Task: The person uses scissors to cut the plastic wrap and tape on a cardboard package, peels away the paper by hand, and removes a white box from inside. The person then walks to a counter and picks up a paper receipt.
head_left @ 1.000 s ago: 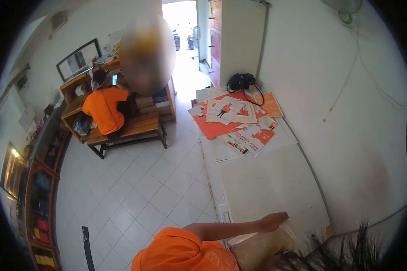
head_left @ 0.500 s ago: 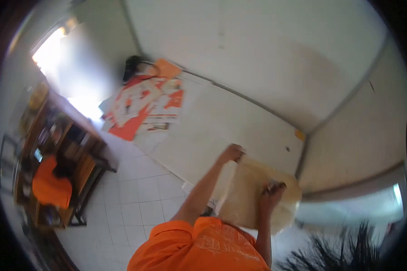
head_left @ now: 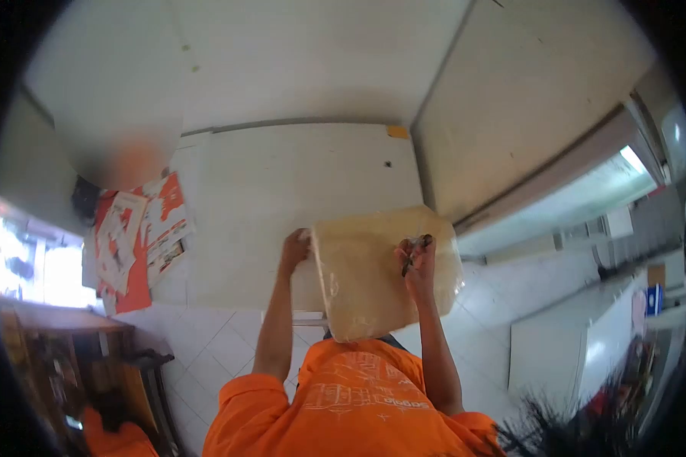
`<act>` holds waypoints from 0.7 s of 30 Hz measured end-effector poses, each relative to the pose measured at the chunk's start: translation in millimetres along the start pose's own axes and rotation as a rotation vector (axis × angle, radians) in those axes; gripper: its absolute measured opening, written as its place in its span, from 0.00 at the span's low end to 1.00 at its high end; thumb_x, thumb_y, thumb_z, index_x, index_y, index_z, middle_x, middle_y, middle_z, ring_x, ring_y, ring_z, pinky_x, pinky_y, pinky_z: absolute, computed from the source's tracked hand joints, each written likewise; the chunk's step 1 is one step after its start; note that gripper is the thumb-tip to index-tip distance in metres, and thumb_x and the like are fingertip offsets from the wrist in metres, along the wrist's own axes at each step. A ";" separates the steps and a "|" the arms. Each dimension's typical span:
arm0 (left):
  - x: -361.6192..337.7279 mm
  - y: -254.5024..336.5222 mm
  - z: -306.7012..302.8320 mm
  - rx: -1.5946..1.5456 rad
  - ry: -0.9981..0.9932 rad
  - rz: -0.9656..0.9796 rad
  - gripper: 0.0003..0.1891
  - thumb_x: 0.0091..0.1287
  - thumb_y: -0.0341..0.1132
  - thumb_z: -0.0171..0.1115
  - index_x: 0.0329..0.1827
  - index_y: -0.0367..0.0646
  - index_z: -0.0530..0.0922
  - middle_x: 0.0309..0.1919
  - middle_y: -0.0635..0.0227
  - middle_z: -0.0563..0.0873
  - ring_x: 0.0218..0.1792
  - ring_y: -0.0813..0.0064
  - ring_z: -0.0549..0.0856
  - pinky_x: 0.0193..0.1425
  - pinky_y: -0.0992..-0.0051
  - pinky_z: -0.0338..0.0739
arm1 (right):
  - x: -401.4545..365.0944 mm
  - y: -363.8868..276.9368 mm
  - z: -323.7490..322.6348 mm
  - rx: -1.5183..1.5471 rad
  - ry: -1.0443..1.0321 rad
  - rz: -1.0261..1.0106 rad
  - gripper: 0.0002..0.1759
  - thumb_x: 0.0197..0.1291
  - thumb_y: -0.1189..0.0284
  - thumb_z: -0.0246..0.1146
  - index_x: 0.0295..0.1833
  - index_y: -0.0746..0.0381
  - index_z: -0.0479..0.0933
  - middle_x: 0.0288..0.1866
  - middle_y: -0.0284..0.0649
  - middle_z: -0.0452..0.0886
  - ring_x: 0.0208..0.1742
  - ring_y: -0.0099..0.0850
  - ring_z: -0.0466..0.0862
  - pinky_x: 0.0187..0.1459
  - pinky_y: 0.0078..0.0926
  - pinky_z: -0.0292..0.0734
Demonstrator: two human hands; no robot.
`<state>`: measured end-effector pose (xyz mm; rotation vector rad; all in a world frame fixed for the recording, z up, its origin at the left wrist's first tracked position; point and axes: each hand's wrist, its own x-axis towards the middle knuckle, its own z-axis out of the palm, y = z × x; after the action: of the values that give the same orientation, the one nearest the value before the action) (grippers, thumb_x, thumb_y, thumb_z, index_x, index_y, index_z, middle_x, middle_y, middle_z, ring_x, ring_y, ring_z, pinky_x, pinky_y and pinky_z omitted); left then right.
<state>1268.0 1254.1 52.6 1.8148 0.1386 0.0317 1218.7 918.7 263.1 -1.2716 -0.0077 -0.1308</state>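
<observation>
A tan, flat, roughly square package in clear plastic wrap (head_left: 362, 278) lies partly on the white table (head_left: 244, 266) and juts past its front edge toward my body. My left hand (head_left: 296, 249) is closed at the package's upper left edge, with its fingertips hidden by the wrap. Over the package's right half, my right hand (head_left: 418, 266) is closed round a pair of scissors (head_left: 425, 241) with dark handles. I cannot make out whether the blades touch the wrap.
Red and white printed sheets (head_left: 126, 251) lie at the table's left end. A wall bounds the back, and a partition (head_left: 526, 114) stands on the right. A wooden shelf (head_left: 61, 327) with an orange garment is at lower left. A white cabinet (head_left: 556, 354) stands at lower right.
My view has swung to the right, bringing the package nearer the middle and the white cabinet into sight. Both hands stay at the package, with the scissors still in my right hand.
</observation>
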 end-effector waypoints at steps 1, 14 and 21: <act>-21.2 44.1 -14.6 -0.395 -0.074 -0.362 0.23 0.71 0.39 0.69 0.67 0.41 0.79 0.43 0.64 0.88 0.35 0.75 0.84 0.37 0.73 0.80 | -9.7 -4.3 -18.1 -0.020 0.045 -0.001 0.23 0.66 0.84 0.67 0.56 0.59 0.62 0.44 0.32 0.72 0.45 0.23 0.76 0.50 0.19 0.73; -166.6 220.1 29.7 0.247 0.169 0.165 0.19 0.64 0.41 0.76 0.40 0.40 0.73 0.31 0.70 0.80 0.31 0.78 0.79 0.36 0.75 0.77 | -124.0 -54.6 -77.3 -0.963 0.498 -0.040 0.33 0.53 0.86 0.71 0.64 0.64 0.68 0.59 0.44 0.81 0.58 0.36 0.84 0.57 0.35 0.82; -156.5 191.1 17.0 0.220 0.092 0.154 0.12 0.69 0.33 0.68 0.36 0.39 0.72 0.26 0.63 0.78 0.23 0.69 0.78 0.28 0.69 0.75 | -118.0 -56.7 -115.8 -1.156 0.121 -0.141 0.31 0.44 0.88 0.71 0.57 0.63 0.76 0.58 0.49 0.84 0.58 0.51 0.82 0.59 0.45 0.79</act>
<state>1129.2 1174.4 241.4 2.0416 0.0686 0.2165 1088.1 803.1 273.6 -2.4158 0.0956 -0.3643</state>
